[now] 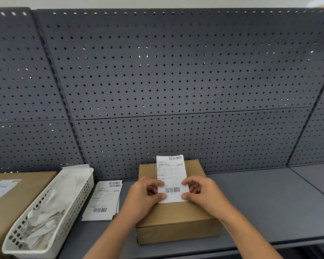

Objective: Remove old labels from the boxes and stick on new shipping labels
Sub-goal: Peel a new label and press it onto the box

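A brown cardboard box (178, 219) lies flat on the grey bench in front of me. Above its top I hold a white shipping label (171, 176) with barcodes. My left hand (144, 196) pinches the label's lower left edge between thumb and fingers. My right hand (202, 193) pinches its lower right edge the same way. The label's upper half stands up over the far part of the box. A stack of more white labels (103, 200) lies on the bench left of the box.
A white slotted basket (79, 199) full of crumpled paper scraps stands at the left. Beyond it, at the far left, lies another brown box (26, 195) with a label on top. A dark pegboard wall (176, 71) rises behind the bench (269, 202).
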Available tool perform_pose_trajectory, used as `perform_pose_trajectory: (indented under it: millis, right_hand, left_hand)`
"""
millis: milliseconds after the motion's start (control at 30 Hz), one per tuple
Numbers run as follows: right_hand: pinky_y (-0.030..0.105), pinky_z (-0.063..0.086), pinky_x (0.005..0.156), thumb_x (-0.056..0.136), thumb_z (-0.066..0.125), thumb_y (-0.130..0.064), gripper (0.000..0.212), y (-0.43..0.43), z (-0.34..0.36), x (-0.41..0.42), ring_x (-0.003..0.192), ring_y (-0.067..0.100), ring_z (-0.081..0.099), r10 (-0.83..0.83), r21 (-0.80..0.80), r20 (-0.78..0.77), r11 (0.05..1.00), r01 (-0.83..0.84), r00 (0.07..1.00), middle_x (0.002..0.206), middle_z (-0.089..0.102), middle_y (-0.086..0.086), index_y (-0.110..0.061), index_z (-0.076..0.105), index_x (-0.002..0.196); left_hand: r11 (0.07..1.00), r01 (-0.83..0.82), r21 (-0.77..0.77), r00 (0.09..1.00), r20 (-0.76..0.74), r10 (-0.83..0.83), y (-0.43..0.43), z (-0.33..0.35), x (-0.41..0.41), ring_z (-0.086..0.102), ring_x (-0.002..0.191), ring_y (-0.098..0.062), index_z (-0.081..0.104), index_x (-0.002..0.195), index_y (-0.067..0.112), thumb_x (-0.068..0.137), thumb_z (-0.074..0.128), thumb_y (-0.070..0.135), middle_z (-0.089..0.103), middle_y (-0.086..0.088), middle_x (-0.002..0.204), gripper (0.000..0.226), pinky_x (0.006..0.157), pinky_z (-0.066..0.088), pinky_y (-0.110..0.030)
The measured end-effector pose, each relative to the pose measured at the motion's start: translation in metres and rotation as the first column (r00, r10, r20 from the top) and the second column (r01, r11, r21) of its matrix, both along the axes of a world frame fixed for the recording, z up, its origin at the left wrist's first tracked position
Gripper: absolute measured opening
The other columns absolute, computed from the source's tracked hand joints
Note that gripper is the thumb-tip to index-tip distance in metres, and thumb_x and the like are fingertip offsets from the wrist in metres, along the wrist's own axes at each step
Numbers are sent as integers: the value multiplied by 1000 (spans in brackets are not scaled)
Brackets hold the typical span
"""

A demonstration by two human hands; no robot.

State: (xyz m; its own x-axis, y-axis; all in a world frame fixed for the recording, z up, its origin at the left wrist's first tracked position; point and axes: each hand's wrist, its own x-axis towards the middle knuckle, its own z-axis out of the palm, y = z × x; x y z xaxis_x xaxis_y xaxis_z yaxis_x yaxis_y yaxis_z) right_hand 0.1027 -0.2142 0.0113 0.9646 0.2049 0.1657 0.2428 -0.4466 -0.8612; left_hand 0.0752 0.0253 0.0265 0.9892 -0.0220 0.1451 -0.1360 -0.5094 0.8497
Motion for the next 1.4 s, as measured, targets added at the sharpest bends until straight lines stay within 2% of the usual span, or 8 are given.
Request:
perform_pose_trajectory:
  millis: [400,533,633,800,1000,1133,1267,1400]
  right_hand:
    - [18,47,67,81,86,-35,30,9,2,-9,68,1,53,-34,14,44,999,33,998,83,63,-17,-35,66,102]
    - [24,47,84,81,75,-60,58,21,3,-16,102,-5,55,-36,-167,85,985,50,996,115,60,-28,-45,44,128]
    - [28,41,101,80,78,-54,86,23,6,-18,129,2,42,-33,-281,190,956,86,981,144,45,-28,-48,26,149]
    - [38,44,102,84,75,-50,99,22,6,-17,126,11,46,-29,-337,201,937,96,979,138,51,-18,-57,5,154]
    - [35,45,104,96,64,-17,100,17,-2,-10,126,12,48,-62,-332,91,939,89,994,133,51,-15,-55,-8,155]
    - [25,48,85,98,57,-20,81,14,4,-6,101,2,55,-54,-304,-16,951,47,998,109,55,-16,-40,9,160]
    - [30,49,70,93,62,-49,51,24,12,-1,85,4,59,-143,-298,24,944,144,989,90,61,-13,-36,40,137]
    - [28,43,70,89,63,-58,44,36,13,-2,99,8,61,-209,-320,116,918,236,971,104,64,-19,-37,53,127]
  left_hand:
    - [999,-11,35,1000,29,10,-3,-5,0,62,84,3,75,99,33,77,91,24,66,8,99,28,74,46,-9]
    - [998,-48,30,995,85,45,-9,-13,4,62,82,-3,73,93,33,75,92,26,65,9,98,28,73,47,-12]
    - [996,-63,66,993,105,56,-11,-16,6,61,81,-4,68,90,35,74,92,28,63,10,96,30,71,46,-12]
    - [986,-60,156,992,115,43,-10,-17,6,55,84,0,60,90,36,82,85,23,56,12,94,29,70,40,-12]
    - [981,-60,183,992,119,39,-6,-20,4,54,85,-2,58,90,35,90,77,22,58,15,95,23,69,41,-12]
    - [942,-38,334,992,122,-4,-6,-14,8,55,85,-1,55,96,38,96,69,30,56,17,96,16,70,44,-19]
    - [937,-62,343,995,97,31,-6,-8,14,57,81,-2,52,97,38,94,68,43,58,16,93,17,67,47,-26]
    - [918,-117,378,990,116,79,-12,-8,15,58,80,-1,50,98,38,87,67,61,60,16,88,31,61,41,-27]
